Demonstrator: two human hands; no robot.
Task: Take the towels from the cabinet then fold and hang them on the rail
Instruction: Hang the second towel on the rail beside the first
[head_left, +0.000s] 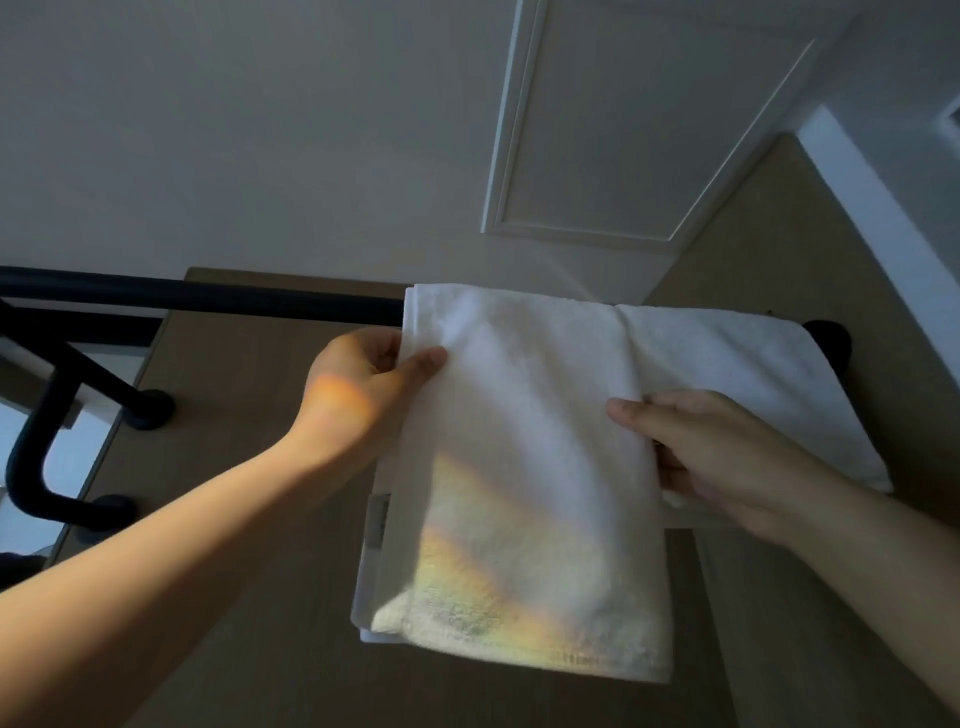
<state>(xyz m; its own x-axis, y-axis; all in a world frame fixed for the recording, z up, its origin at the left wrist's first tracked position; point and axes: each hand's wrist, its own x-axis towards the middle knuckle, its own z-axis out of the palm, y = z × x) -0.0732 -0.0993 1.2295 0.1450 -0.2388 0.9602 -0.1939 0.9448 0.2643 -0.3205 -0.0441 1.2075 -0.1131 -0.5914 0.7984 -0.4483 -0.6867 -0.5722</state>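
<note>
Fluffy white terry-cloth towel (524, 467); smooth matt black rail (208, 301).

The black rail (208, 299) runs level, from far left of the fingers of the left hand (358, 384) to beyond those of the right hand (717, 457). A white folded towel (519, 467) hangs over it, and the fingers of each hand pinch one side edge. A second towel (737, 374) hangs just right of the right fingers, touching the first at the rail.
</note>
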